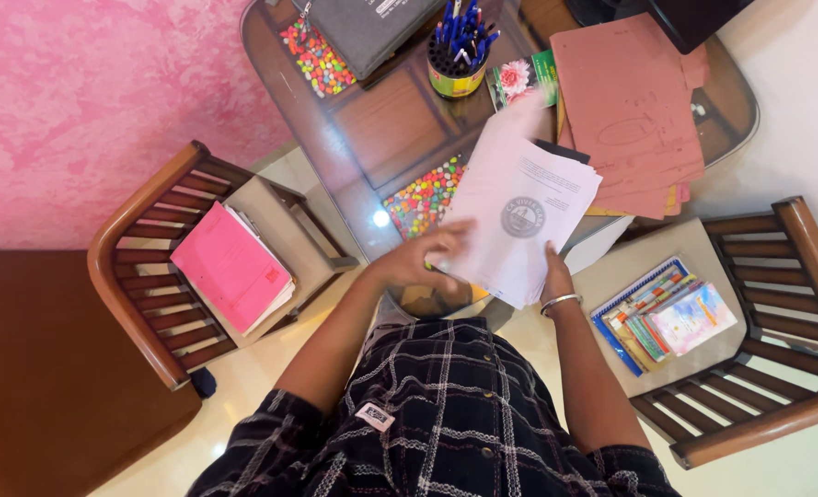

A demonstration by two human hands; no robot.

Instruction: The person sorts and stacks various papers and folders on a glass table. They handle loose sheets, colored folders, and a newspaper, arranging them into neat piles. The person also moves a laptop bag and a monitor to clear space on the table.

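Observation:
A stack of white printed sheets (521,207) with a round grey emblem is held over the near edge of a glass-topped table (372,129). My left hand (425,254) grips the stack's lower left edge, fingers curled over it. On the lower right edge is my right hand (555,271), a silver bangle on its wrist, thumb on top of the sheets. The upper corner of the stack is blurred. My checked shirt fills the bottom of the view.
On the table lie reddish-pink folders (632,115), a pen holder full of blue pens (457,57), a grey case (368,28) and a flower card (516,78); coloured sweets (420,201) show under the glass. The left wooden chair (133,276) carries a pink folder (230,267). The right chair (795,304) bears notebooks (662,313).

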